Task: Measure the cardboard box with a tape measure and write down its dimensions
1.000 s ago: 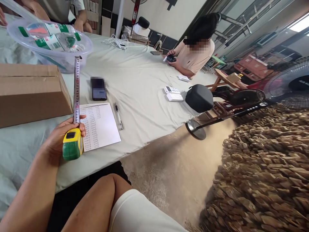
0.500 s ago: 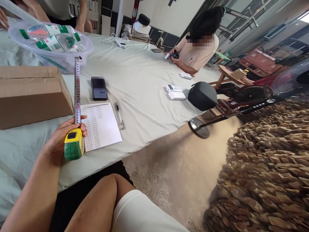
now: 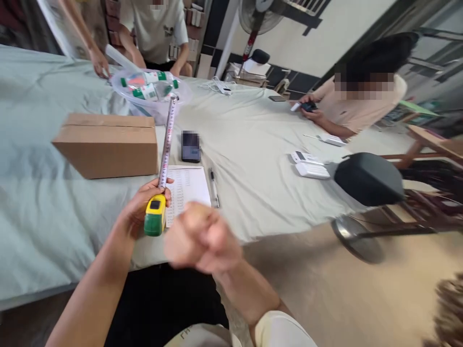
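Observation:
My left hand (image 3: 146, 198) is closed around a yellow and green tape measure (image 3: 155, 215) at the table's near edge. Its white blade (image 3: 167, 144) is pulled out and slants up and away, past the right end of a brown cardboard box (image 3: 119, 154). In front of me, to the right of the tape case, my right hand (image 3: 202, 238) is raised and blurred by motion. Its fingers are curled into a fist, and no object shows in it. Partly behind the hands lies a sheet of paper (image 3: 197, 185) with rows of handwriting, with a pen (image 3: 214, 188) beside it.
A phone (image 3: 191, 147) lies beyond the paper. Farther back stands a clear plastic basin (image 3: 152, 108) with bottles (image 3: 148, 90). White devices (image 3: 311, 168) are at the right, near a black rounded object (image 3: 369, 178). Other people sit around the cloth-covered table (image 3: 246, 140).
My right hand has come into view, raised as a fist. The view has swung left, so the table's things appear farther right. My left hand still grips the tape measure with its blade out.

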{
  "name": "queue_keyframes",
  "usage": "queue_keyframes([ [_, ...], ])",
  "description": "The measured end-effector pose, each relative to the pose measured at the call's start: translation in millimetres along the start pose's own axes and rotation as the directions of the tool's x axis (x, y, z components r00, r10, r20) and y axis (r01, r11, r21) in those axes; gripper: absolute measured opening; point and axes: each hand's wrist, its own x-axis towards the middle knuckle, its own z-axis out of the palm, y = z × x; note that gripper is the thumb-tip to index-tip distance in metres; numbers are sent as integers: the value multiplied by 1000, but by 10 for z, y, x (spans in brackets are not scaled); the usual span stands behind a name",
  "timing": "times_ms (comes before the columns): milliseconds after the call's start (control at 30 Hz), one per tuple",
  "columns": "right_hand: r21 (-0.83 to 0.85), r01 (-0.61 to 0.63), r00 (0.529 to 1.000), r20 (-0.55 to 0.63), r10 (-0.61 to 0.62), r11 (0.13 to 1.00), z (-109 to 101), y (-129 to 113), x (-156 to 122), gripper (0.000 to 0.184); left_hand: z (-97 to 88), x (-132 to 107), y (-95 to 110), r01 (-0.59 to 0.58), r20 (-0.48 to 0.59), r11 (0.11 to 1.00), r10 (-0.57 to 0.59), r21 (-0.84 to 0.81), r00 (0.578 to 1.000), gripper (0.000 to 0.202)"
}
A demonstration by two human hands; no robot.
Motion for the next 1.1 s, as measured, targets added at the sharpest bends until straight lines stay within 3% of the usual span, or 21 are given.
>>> queue_keyframes([
  [67,-168,226,966,-86,-243,959,-249,-214,180,32,14,-31,-7,-66,44,997,68,-40,997,22],
  [100,-317,301,911,-184,-370,899,-411,-317,280,24,21,-47,-7,-92,69,994,96,-61,993,21],
  [167,-572,274,821,-280,-498,773,-776,-454,497,24,32,-82,14,-134,78,986,142,-101,987,20],
  [200,-659,224,810,-284,-513,718,-960,-476,612,34,37,-104,39,-151,79,982,161,-113,984,19],
  [300,-791,77,897,-210,-389,607,-1412,-370,962,86,36,-211,162,-219,52,971,224,-99,973,18],
  [400,-829,-12,967,-152,-205,559,-1635,-135,1260,133,2,-407,274,-229,-48,973,227,-24,973,19],
  [467,-855,-30,986,-112,-127,518,-1679,17,1406,144,-29,-579,288,-209,-153,978,209,15,966,20],
  [600,-892,29,996,-14,-93,450,-1689,223,1595,153,-68,-917,160,-160,-332,986,169,54,928,21],
  [767,-870,83,997,69,-46,486,-1715,280,1672,145,-94,-1121,-49,-76,-376,995,96,68,922,22],
  [933,-895,51,998,31,-52,443,-1650,315,1430,139,-115,-1203,-168,-21,-380,998,39,51,924,31],
  [1100,-938,214,966,161,-205,273,-1595,446,1069,131,-104,-1446,-287,35,-445,996,5,81,895,41],
])
